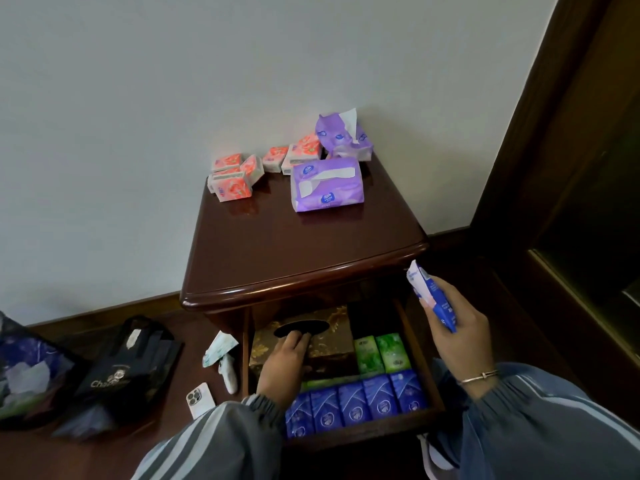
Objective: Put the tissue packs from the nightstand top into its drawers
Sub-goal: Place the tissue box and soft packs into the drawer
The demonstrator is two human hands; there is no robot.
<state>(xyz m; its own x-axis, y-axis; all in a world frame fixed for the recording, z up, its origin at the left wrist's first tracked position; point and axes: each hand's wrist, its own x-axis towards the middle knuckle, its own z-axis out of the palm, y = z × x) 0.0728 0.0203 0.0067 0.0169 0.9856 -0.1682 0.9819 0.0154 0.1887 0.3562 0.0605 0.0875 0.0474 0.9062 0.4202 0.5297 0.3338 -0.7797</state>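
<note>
At frame right, our right hand [457, 337] curls its fingers around a blue tissue pack [434, 289] above the right wall of the open drawer [420, 355], its long axis tilted upper left to lower right. It seems light, soft and slippery, best pinched across its flat faces. Our left hand [284, 362] rests loose-fingered on the gold tissue box [332, 327] inside.

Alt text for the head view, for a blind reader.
Right hand holds a blue tissue pack by the open drawer; left hand rests on a gold tissue box inside. Pink packs and purple packs lie on the nightstand.
</note>
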